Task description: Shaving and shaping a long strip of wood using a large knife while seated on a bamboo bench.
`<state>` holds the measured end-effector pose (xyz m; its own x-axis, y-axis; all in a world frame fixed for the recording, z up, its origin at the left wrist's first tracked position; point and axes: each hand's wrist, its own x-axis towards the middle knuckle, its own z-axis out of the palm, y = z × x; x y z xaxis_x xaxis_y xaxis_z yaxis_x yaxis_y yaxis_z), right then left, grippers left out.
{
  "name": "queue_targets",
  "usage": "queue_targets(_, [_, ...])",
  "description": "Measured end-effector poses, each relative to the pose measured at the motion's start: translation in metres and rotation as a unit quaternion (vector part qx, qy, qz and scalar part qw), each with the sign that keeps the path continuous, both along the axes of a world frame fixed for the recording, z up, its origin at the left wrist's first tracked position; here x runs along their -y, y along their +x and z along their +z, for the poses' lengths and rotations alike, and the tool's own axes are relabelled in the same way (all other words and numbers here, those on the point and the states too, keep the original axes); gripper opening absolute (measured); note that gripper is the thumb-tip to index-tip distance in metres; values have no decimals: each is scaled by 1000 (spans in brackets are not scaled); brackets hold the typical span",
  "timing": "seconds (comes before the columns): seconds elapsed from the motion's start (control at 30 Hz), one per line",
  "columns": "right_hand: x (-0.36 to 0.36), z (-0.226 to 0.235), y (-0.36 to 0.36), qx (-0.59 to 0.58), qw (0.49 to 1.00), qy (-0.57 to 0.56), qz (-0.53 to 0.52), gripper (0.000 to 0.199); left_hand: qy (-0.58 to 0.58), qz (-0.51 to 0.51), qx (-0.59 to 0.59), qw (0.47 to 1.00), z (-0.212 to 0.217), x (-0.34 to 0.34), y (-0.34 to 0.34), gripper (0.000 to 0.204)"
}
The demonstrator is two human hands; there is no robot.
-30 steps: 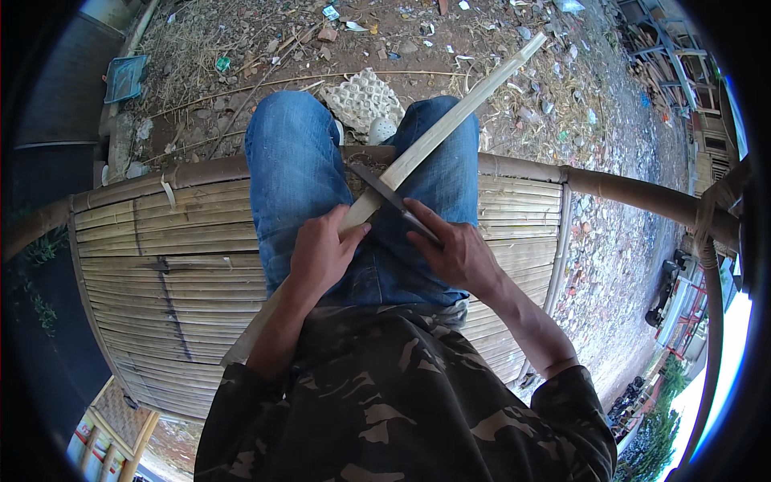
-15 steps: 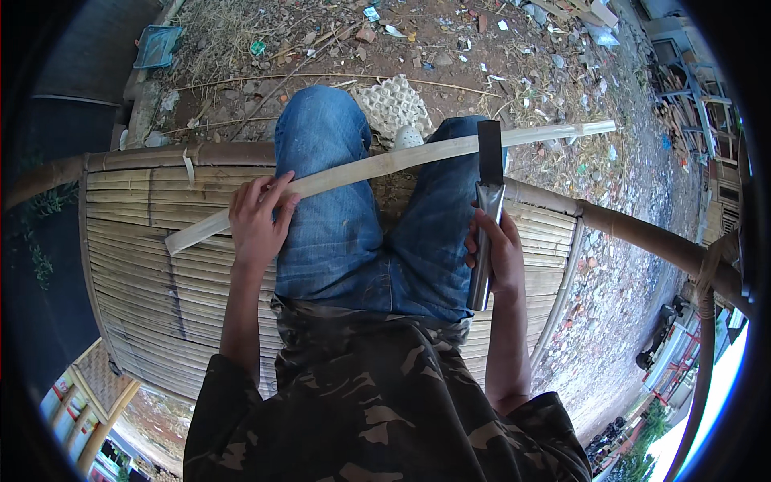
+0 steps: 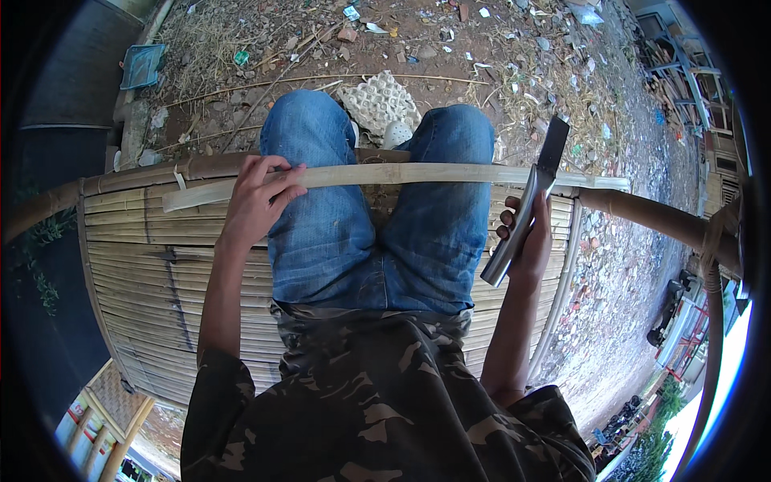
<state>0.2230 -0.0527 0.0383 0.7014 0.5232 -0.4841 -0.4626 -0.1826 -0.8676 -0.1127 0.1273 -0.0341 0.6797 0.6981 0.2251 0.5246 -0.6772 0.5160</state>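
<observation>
A long, pale bamboo strip (image 3: pixel 434 173) lies almost level across my thighs, its right end reaching past my right knee. Near its left end my left hand (image 3: pixel 259 199) grips it, thumb and fingers closed round the strip. My right hand (image 3: pixel 533 241) is closed on the shiny tubular metal handle of a knife (image 3: pixel 514 231). The knife's dark, flat blade points up and to the right. Where handle meets blade, the knife crosses in front of the strip; whether the two touch I cannot tell.
I sit on a slatted bamboo bench (image 3: pixel 217 297) with a thick bamboo pole (image 3: pixel 658 215) along its front edge. Beyond my knees, an egg tray (image 3: pixel 380 103) lies on littered ground. A blue crate (image 3: pixel 143 66) is at the far left, stacked wood (image 3: pixel 671 88) at the far right.
The strip has swung from a slant to nearly level, its right part coming down toward me. My right hand has moved right, and the knife has tilted from upright to leaning right.
</observation>
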Motion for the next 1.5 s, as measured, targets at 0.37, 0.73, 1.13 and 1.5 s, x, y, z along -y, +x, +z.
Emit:
queue_targets(0.37, [-7,10,2,22,1000,-12,13,35,-14,27,8,999,-2,-19,32,31])
queue_targets(0.73, [-6,-5,-63,-147,938,-52,311,30,-13,21,15,1000,-5,-22,35,31])
queue_targets(1.13, [-24,-15,-51,-130,980,7,148,33,-25,19,10,999,-8,-21,33,28])
queue_targets(1.5, [-26,-10,-56,-74,988,135,33,31,-9,11,3,1000,-6,-20,35,29])
